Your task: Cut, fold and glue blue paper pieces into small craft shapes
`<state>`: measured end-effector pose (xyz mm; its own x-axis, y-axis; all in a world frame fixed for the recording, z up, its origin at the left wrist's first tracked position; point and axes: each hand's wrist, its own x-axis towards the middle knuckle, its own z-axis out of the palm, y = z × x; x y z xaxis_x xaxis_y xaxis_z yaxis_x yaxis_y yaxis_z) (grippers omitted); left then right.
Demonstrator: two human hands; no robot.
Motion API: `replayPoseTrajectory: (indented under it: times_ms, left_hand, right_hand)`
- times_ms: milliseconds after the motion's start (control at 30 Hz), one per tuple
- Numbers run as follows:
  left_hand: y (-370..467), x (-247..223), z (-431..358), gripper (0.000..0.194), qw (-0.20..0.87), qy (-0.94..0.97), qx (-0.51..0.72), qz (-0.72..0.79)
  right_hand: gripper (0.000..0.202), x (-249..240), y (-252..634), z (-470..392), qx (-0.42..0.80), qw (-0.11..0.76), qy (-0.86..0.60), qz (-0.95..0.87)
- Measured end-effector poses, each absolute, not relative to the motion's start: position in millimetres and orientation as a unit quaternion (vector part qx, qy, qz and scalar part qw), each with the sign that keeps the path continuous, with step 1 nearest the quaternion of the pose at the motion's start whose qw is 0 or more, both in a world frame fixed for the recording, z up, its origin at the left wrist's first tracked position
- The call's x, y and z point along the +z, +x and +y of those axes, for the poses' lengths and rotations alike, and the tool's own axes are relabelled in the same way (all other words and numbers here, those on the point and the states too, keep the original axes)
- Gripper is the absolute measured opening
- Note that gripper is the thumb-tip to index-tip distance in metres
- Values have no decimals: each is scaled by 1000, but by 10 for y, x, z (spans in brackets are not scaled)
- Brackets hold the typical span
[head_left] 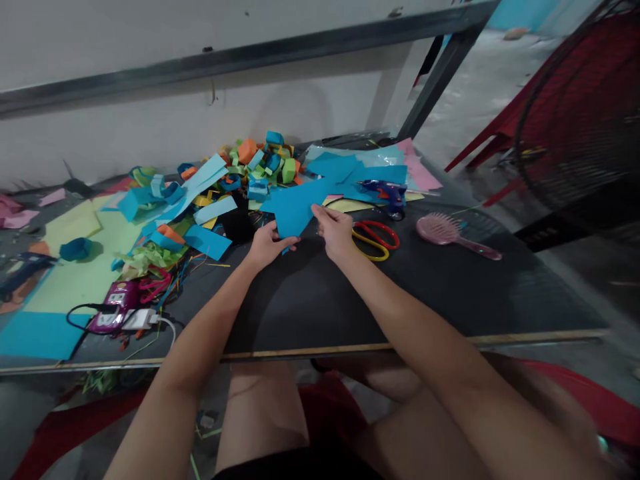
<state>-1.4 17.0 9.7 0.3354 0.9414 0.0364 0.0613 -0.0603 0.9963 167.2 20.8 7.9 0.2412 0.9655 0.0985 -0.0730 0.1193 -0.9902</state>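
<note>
The left hand (267,248) and the right hand (335,230), slightly apart, both pinch one blue paper sheet (296,207) above the table (300,307), inward from its front edge (310,351).

A dark worktop (425,300) is standing against a pale wall (125,33) in dim, greyish light.
Across the upper frame a grey metal bar (270,57) is running along the wall, with a slanting leg (443,77) dropping toward the worktop's far right corner; grey floor (487,83) is showing beyond, and a light-blue patch (530,12) is filling part of the upper right. A dark round fan (583,127) is standing at the right edge, overlapping a red chair (493,137), while a pale strip (300,353) is edging the worktop's near side.
</note>
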Motion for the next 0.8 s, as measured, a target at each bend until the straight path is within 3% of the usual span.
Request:
replayPoseTrajectory:
  times_ms: [167, 300, 500, 667, 800]
  left_hand:
    - [-45, 82, 190, 89, 574, 609, 387, 387]
    - [-85, 80, 204, 94, 583, 621, 364, 377]
    - [-136, 89, 196, 40, 575, 679, 296, 347]
    - [-89, 36, 200, 29, 535, 659, 361, 385]
    - [-35, -3, 218, 25, 505, 624, 431, 412]
  right_hand:
    - [50, 99, 1822, 297, 374, 691, -500, -364]
    - [48, 124, 1962, 343, 383, 726, -488, -297]
    - [49, 119, 2195, 396, 362, 753, -476, -275]
    - [50, 155, 2292, 391, 389, 769, -446, -241]
    - [56, 145, 2044, 322, 466, 686, -443, -340]
